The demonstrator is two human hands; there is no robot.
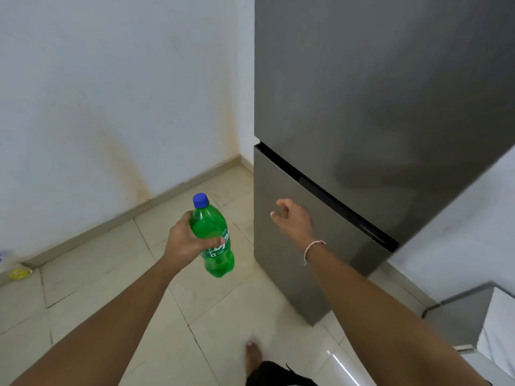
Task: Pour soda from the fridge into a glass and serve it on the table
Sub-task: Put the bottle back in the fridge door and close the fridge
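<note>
My left hand (pixel 186 240) grips a green soda bottle (pixel 216 257) with a blue cap around its upper body, holding it upright above the floor. The tall grey fridge (pixel 376 93) stands to the right with both doors closed. In front of its lower door hangs my right hand (pixel 292 218), fingers loosely curled and holding nothing, just off the door surface. A thin bracelet sits on that wrist. No glass or table is in view.
A white wall (pixel 111 93) with brown stains meets beige floor tiles (pixel 97 268) at the left. A small yellow object (pixel 18 273) lies by the skirting at far left. A grey and white unit (pixel 473 316) stands at lower right. My foot (pixel 253 355) shows below.
</note>
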